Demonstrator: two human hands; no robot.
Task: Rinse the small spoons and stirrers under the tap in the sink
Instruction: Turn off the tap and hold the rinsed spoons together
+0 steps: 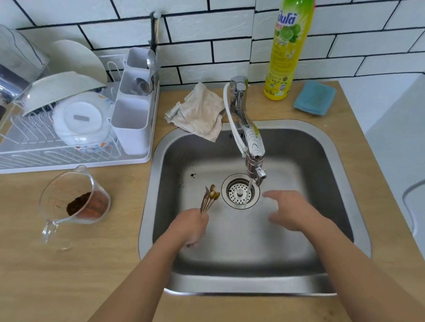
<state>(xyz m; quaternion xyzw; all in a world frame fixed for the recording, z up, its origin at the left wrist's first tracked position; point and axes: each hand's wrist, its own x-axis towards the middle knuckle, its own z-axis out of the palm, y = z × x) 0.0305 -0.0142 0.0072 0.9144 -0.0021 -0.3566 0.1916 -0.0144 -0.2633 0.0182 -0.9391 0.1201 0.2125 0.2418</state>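
My left hand grips a bundle of small gold spoons and stirrers by their handles, their bowls pointing up and away over the steel sink. The bundle is just left of the drain strainer. A thin stream of water runs from the tap onto the strainer, a short way right of the spoons. Over the sink, just right of the stream, my right hand is open and holds nothing.
A glass measuring jug with dark grounds stands on the wooden counter left of the sink. A white dish rack with bowls and cutlery sits behind it. A crumpled cloth, yellow dish soap bottle and blue sponge line the back.
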